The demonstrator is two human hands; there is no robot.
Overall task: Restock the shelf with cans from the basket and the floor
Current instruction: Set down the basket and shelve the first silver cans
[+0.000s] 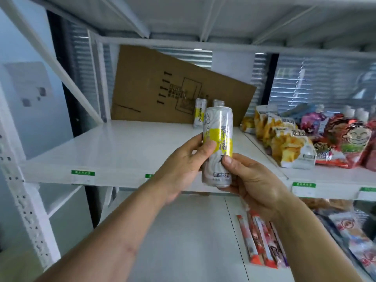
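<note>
A tall white can with a yellow label (218, 129) is upright in front of the white shelf (114, 151), held by both hands. My left hand (183, 169) grips its left side with the thumb on the label. My right hand (254, 182) cups its base and right side. Two more cans of the same kind stand at the back of the shelf: one (199, 116) in plain sight, the other (218, 103) mostly hidden behind the held can. The basket and the floor are out of view.
A flattened cardboard box (162, 88) leans against the back of the shelf. Snack bags (289, 145) fill the shelf section to the right. Long red packets (258, 243) lie on the lower shelf. A white upright post (26, 216) stands at the left.
</note>
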